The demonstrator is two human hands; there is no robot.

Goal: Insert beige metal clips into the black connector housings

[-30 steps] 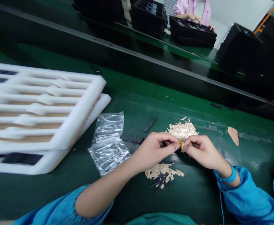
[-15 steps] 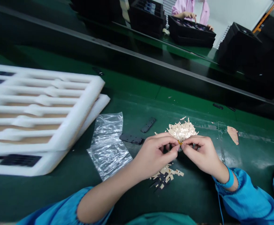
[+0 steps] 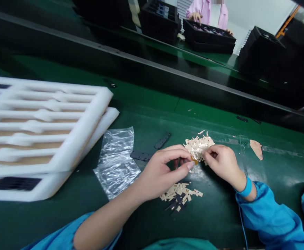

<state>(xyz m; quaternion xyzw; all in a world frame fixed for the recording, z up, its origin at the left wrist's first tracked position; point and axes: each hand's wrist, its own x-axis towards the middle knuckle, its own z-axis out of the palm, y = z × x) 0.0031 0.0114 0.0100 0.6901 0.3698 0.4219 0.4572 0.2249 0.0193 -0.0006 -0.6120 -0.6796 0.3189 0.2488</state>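
Note:
Between thumb and fingertips, my left hand [image 3: 162,172] pinches a small amber-yellow piece [image 3: 194,160], perhaps a bit of film. My right hand [image 3: 226,165] is closed in a pinch at the right side of a heap of small cream-coloured pieces [image 3: 199,143]; anything between its fingertips is too small to make out. A second, looser scatter of cream pieces [image 3: 184,192] lies nearer to me, below my left hand, with dark slivers [image 3: 176,201] among it. Behind my left hand are a black perforated strip [image 3: 162,140] and another black strip [image 3: 141,156].
A clear plastic bag [image 3: 117,156] lies left of my left forearm. White foam trays [image 3: 81,139], stacked askew, fill the left side. A torn tan scrap [image 3: 256,149] and small black parts [image 3: 242,119] lie to the right. Beyond the dark rail, a person in pink handles a black tray [image 3: 209,36].
My hands have parted slightly: the right has drawn away from the amber piece to the cream heap, while the left keeps the piece. The view has shifted a little.

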